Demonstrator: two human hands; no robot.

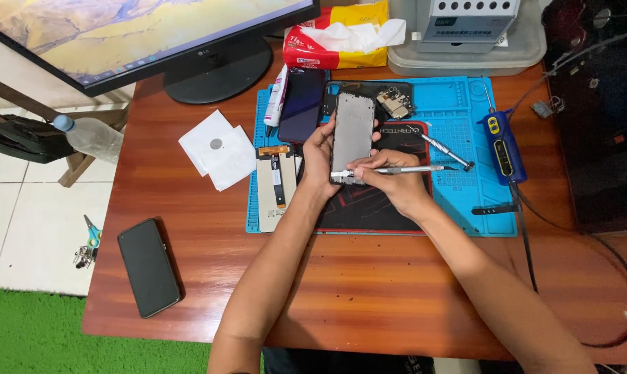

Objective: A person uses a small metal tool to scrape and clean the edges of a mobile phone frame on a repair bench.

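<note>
Phone frame (352, 135) gripped by left hand (318, 161), right hand (390, 181) applying screwdriver (390, 170).

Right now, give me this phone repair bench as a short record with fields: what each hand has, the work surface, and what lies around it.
left hand: left hand holds the grey phone frame upright by its edge
right hand: right hand holds a slim silver tool, tip at the frame's lower end
surface: blue repair mat on a wooden table
left of the mat: white paper squares; black phone lying flat
on the mat: detached screen panel, blue-handled tool
back: monitor, tissue pack
</note>
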